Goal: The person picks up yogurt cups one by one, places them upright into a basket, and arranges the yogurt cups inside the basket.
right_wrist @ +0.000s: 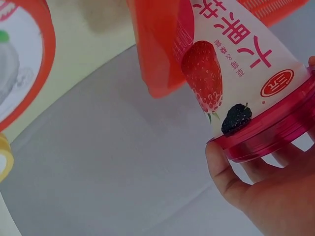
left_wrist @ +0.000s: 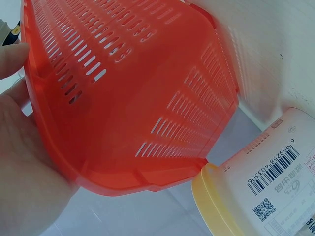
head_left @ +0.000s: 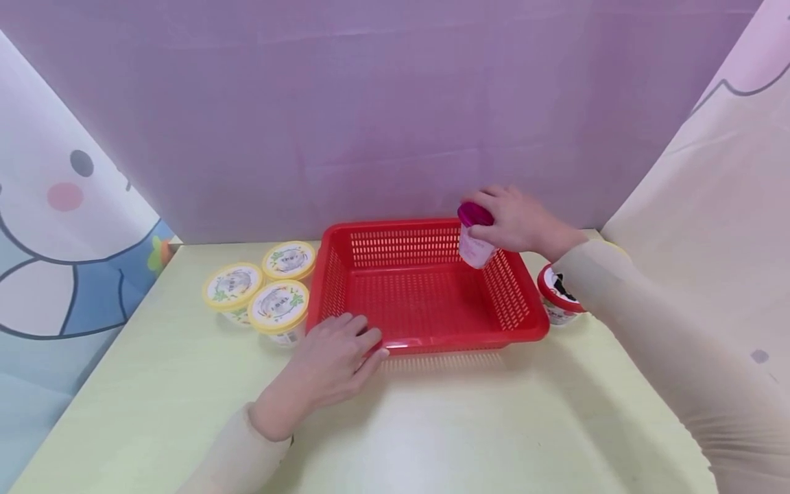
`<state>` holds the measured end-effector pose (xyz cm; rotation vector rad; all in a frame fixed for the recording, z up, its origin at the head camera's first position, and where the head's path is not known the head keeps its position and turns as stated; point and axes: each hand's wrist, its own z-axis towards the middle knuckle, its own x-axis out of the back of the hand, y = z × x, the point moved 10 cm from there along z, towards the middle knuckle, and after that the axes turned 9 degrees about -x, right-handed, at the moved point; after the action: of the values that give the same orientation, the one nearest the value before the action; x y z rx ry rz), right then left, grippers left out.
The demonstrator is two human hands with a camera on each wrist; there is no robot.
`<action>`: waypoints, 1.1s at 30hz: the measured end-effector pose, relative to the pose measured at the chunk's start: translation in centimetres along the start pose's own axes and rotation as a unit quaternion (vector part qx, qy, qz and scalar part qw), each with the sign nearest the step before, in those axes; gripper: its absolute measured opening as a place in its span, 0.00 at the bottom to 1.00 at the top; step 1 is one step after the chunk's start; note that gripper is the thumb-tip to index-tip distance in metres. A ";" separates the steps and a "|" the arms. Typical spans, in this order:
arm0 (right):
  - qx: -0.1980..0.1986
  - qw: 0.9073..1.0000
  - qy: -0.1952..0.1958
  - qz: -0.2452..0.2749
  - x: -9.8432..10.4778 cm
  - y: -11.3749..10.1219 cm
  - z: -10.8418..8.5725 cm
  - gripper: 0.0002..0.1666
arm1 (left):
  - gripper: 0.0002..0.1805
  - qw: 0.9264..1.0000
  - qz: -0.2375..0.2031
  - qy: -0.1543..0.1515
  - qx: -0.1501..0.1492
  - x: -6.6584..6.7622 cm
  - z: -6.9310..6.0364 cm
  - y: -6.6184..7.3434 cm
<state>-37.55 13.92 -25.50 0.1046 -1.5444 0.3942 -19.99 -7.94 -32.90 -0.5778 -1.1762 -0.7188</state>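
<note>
A red plastic basket (head_left: 426,343) with slotted walls stands mid-table. On its near left rim rests my left hand (head_left: 333,353), and the left wrist view shows the thumb and fingers gripping that rim. By its pink lid, my right hand (head_left: 515,219) holds a yogurt cup (head_left: 475,248) over the basket's far right corner, slightly tilted. Strawberry and blackberry pictures show on the cup (right_wrist: 231,73) in the right wrist view. The basket's floor shows nothing lying on it.
Left of the basket stand three yellow-lidded tubs (head_left: 279,307), close together. A red-lidded tub (head_left: 558,295) stands at its right, partly behind the right sleeve, with a yellow-rimmed lid (head_left: 617,248) peeking out beyond. A purple curtain (head_left: 395,116) hangs behind the table.
</note>
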 end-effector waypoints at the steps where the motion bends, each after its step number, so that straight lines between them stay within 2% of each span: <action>1: 0.000 1.000 -0.002 0.001 -0.3 0.0 0.0 0.44 | 0.19 1.000 -0.001 -0.001 0.000 0.0 0.0 0.0; 13: 0.007 0.999 -0.034 -0.002 -3.0 0.2 0.4 0.44 | 0.19 1.000 -0.005 -0.001 0.005 -0.1 0.0 0.0; 22: 0.036 0.999 -0.031 -0.013 -4.3 0.0 0.5 0.38 | 0.20 1.000 -0.008 -0.011 0.012 -0.4 0.1 0.1; 28: 0.019 0.997 -0.069 -0.007 -5.6 0.0 0.4 0.43 | 0.19 1.000 -0.008 -0.004 0.008 -0.3 0.1 0.2; 33: 0.034 0.997 -0.070 -0.015 -5.8 -0.4 0.4 0.42 | 0.18 1.000 -0.007 -0.002 0.008 -0.2 0.1 0.1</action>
<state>-37.63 12.34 -31.10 0.2124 -1.6652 0.4226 -19.99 -7.73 -33.03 -0.5580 -1.1889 -0.7203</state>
